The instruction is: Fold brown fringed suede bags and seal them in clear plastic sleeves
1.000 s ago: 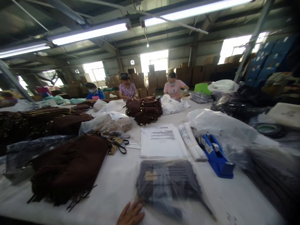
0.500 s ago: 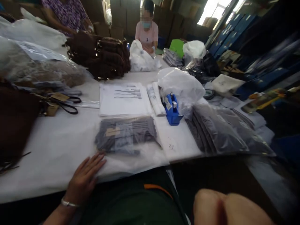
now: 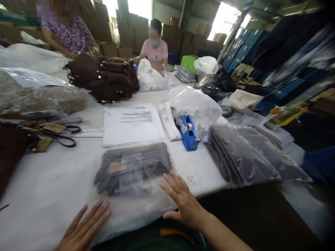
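In front of me lies a clear plastic bag [image 3: 133, 169] with a folded dark grey item and a tan tag inside. At its lower left edge, my left hand [image 3: 85, 225] rests flat, fingers stretched out. My right hand [image 3: 180, 197] is over the bag's right side with its fingers spread; whether it touches the plastic I cannot tell. Neither hand holds anything. Just beyond the bag is a stack of printed clear bags [image 3: 131, 125]. A blue tape dispenser [image 3: 188, 134] stands to its right, beside a rolled white bundle [image 3: 169, 122].
Grey packed bags [image 3: 243, 153] are piled at the right table edge. Brown handbags [image 3: 110, 75] stand at the back left, near straps with tags [image 3: 57, 130]. Two people [image 3: 154, 52] work across the white-covered table [image 3: 52, 177]. A crumpled plastic bag [image 3: 195, 103] lies behind the dispenser.
My right hand has come from low at the right up to the bag's right side, its fingers now spread. My left hand remains flat by the bag. The view has tilted up.
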The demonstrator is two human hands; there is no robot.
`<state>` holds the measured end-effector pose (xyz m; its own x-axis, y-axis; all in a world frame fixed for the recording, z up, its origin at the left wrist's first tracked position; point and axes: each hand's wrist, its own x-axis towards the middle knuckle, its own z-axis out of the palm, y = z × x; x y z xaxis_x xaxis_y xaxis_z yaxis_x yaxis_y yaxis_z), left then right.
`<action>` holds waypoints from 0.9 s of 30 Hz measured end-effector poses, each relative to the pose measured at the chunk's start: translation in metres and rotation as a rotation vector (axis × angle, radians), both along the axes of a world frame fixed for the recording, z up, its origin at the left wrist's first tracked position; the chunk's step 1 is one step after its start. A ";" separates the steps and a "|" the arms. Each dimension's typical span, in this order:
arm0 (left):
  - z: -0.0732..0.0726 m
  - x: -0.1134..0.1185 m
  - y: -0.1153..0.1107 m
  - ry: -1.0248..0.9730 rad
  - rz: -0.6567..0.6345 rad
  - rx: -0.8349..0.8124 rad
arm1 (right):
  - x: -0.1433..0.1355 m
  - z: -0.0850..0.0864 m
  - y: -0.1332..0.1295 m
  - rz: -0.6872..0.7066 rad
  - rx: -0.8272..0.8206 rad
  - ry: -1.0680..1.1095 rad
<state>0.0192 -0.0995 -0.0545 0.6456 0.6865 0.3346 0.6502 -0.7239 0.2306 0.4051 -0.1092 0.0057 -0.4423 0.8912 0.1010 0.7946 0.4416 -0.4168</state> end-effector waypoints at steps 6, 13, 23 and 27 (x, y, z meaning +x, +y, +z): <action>0.030 0.009 0.018 0.145 -0.118 0.000 | 0.014 -0.029 0.008 0.244 -0.001 0.009; 0.042 -0.004 0.003 0.095 -0.086 -0.160 | 0.047 -0.016 0.005 0.285 -0.165 0.094; 0.039 -0.014 0.003 0.046 -0.130 -0.166 | 0.058 -0.012 0.009 0.394 -0.151 0.058; 0.027 -0.019 0.008 -0.204 -0.011 -0.263 | 0.054 -0.025 0.011 0.309 -0.164 0.249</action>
